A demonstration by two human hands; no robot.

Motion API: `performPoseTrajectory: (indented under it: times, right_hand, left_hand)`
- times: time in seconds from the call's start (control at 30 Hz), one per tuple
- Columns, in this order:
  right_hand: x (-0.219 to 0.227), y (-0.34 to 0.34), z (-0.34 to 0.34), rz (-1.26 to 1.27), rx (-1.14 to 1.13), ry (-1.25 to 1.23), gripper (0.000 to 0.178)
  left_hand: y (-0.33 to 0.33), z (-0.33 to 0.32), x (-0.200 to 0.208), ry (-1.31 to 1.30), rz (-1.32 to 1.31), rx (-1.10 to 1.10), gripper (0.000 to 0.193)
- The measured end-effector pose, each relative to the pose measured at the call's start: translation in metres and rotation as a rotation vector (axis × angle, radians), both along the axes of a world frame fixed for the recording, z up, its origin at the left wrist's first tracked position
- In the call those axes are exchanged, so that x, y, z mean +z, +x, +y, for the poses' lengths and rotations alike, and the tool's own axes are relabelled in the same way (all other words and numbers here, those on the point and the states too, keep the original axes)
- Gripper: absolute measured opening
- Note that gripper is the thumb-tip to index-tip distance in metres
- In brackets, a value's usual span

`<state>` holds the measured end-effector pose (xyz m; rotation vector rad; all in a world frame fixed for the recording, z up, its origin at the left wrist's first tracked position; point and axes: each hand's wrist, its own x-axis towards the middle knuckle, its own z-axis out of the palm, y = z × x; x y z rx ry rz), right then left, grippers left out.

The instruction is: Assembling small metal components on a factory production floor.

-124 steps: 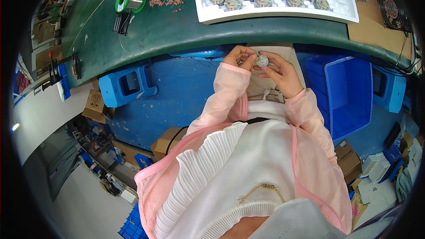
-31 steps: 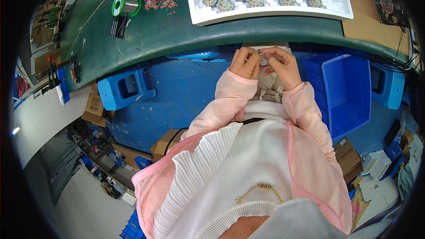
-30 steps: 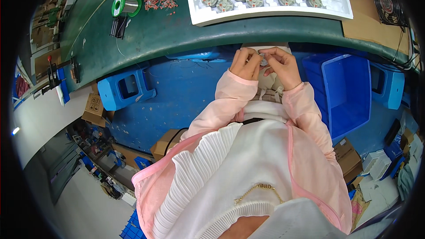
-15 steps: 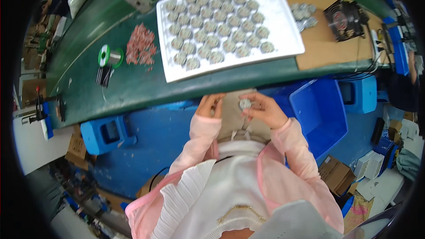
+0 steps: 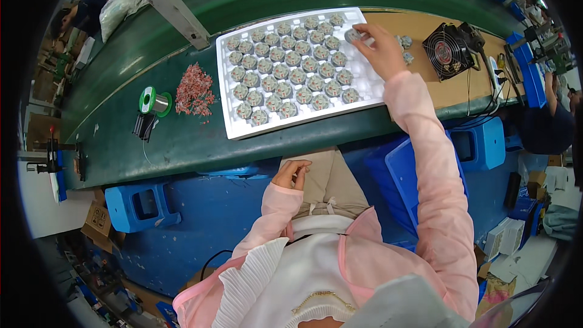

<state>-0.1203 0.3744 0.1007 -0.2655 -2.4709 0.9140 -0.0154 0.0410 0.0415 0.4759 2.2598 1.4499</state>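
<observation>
Right hand (image 5: 381,48) pinches a round grey part (image 5: 352,34) over the white tray (image 5: 243,129); left hand (image 5: 291,173) rests loosely curled, empty, above the lap.

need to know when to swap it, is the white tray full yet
Not full. The white tray has round parts in most pockets, but its right end is bare, where the right hand holds a round part.

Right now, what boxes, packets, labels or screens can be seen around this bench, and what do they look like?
Cardboard box: brown, on the floor at lower left, small label on its side.
Plastic bag: whitish, crumpled, at the bench's far left.
White tray: rectangular, holding round grey parts; the right hand places one.
No screens show.
</observation>
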Motion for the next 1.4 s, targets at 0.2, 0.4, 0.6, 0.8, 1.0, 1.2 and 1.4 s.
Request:
performPoseTrajectory:
  times: [0.2,0.4,0.6,0.8,1.0,1.2,1.4]
  right_hand:
    - [-0.017,-0.036,0.015,-0.112,0.036,0.358,0.031]
    - [-0.014,-0.035,0.005,-0.134,0.027,0.470,0.033]
    - [-0.010,0.026,0.025,0.149,-0.141,0.064,0.037]
    - [-0.042,0.092,0.083,0.100,-0.237,0.109,0.039]
    - [-0.057,0.083,0.069,0.082,-0.283,0.117,0.040]
    - [-0.039,0.071,0.067,-0.378,-0.423,0.523,0.042]
    - [-0.026,0.083,0.089,-0.723,-0.368,0.551,0.049]
  left_hand:
    - [0.003,-0.007,-0.001,-0.018,-0.015,0.030,0.018]
    - [0.003,-0.006,-0.002,-0.027,-0.046,0.032,0.018]
    - [-0.002,-0.012,-0.009,-0.037,-0.063,0.073,0.019]
    - [-0.006,-0.010,-0.019,-0.037,-0.063,0.033,0.018]
    - [-0.010,0.007,-0.008,-0.021,-0.010,-0.016,0.018]
    - [-0.013,-0.020,0.000,-0.128,0.010,0.066,0.017]
    - [-0.029,-0.040,0.024,-0.092,-0.069,0.118,0.020]
